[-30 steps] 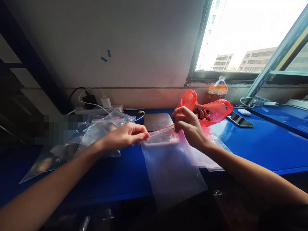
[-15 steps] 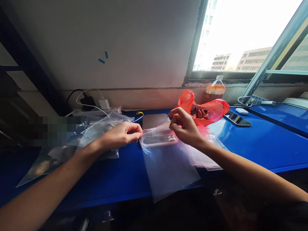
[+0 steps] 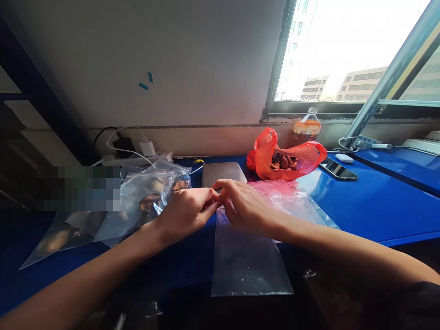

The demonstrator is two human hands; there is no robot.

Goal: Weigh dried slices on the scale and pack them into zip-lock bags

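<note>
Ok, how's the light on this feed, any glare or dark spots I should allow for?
Head view: the window is mostly blown out to white; head view: glare whitens the blue table beside the red plastic bag; same head view: the frontmost clear plastic bag carries small highlights, and the area below the table's front edge sinks to near-black.

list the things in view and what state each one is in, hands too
Left hand, pinched on the clear bag
Right hand, pinched on the same bag
Clear bag, looks flat; open or sealed, cannot tell
Red bag, open, dark pieces inside
Bottle, upright, capped
Phone, lying flat, screen dark
White charger, plugged in
Left-side bags, lying down, brown pieces inside
</note>
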